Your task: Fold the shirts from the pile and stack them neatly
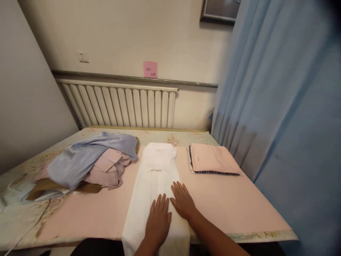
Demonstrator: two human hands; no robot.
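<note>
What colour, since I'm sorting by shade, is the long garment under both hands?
The long flat cloth garment is white; the head view shows it best.

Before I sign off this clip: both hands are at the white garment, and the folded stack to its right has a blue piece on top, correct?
One error: the head view shows the folded stack topped with pink, not blue. The left hand and right hand are indeed at the white garment.

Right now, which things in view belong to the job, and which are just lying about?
In the job:
white garment, left hand and right hand flat on it
pink cloth beneath
likely loose clothes pile, folded stack

Just about:
blue curtain
radiator
pink note
</note>
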